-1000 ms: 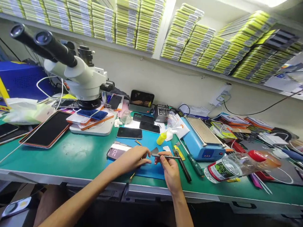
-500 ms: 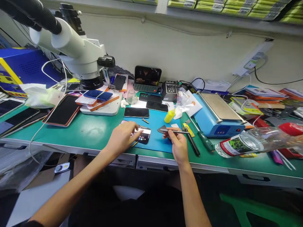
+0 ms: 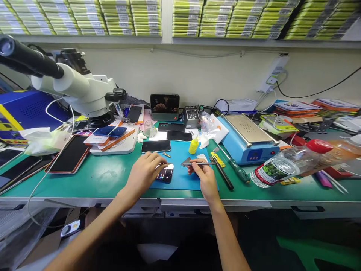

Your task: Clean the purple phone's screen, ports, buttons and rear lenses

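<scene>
A lit smartphone (image 3: 167, 174) lies on the blue work mat (image 3: 180, 184). My left hand (image 3: 145, 171) is over the phone's left part and covers it, with bent fingers and the thumb reaching across the screen. Whether the fingertips touch the glass I cannot tell. To the right of the phone, my right hand (image 3: 204, 178) grips a slim grey pen-like tool (image 3: 201, 163) between thumb and fingers, held nearly level. A dark triangular piece shows at the tool's left end. A small brass-coloured bit (image 3: 167, 154) rests on the mat above the phone.
A yellow bottle (image 3: 193, 146) and a dark phone (image 3: 156, 145) stand and lie behind the hands. To the right are a green-handled tool (image 3: 238, 171), a blue heating plate (image 3: 248, 139) and a tilted water bottle (image 3: 282, 167). A microscope (image 3: 84, 94) overhangs the left side.
The view has tilted up, showing more of the shelf. My left hand's fingers have drawn closer together over the phone. My right hand still holds the pen-like tool.
</scene>
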Available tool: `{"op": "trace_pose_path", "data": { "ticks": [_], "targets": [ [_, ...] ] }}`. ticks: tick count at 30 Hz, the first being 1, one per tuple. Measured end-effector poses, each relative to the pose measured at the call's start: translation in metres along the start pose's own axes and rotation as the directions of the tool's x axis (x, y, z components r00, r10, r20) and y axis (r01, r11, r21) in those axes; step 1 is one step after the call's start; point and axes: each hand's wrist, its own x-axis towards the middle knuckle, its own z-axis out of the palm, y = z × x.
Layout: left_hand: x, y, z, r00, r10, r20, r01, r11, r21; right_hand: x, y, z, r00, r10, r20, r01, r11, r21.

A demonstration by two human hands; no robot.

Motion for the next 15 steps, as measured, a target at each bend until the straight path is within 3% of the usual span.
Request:
{"op": "trace_pose_path", "data": {
  "ticks": [4, 7, 12, 15],
  "targets": [
    [0.061, -0.01, 0.033, 0.986, 0.098, 0.136, -0.092, 0.995, -0.049, 0.001, 0.002, -0.002, 0.997, -0.023, -0.072, 0.025, 0.999, 0.022],
    [0.081, -0.024, 0.048, 0.977, 0.119, 0.179, -0.11, 0.992, -0.058, 0.0, 0.002, -0.004, 0.994, -0.032, -0.105, 0.035, 0.999, 0.03],
    [0.087, -0.062, 0.032, 0.955, 0.154, 0.253, -0.14, 0.987, -0.074, -0.001, 0.002, -0.003, 0.996, -0.029, -0.084, 0.032, 0.999, 0.037],
    [0.09, -0.072, 0.025, 0.936, 0.199, 0.29, -0.174, 0.979, -0.11, 0.0, 0.001, -0.003, 0.998, -0.027, -0.059, 0.03, 0.998, 0.048]
  ]
}}
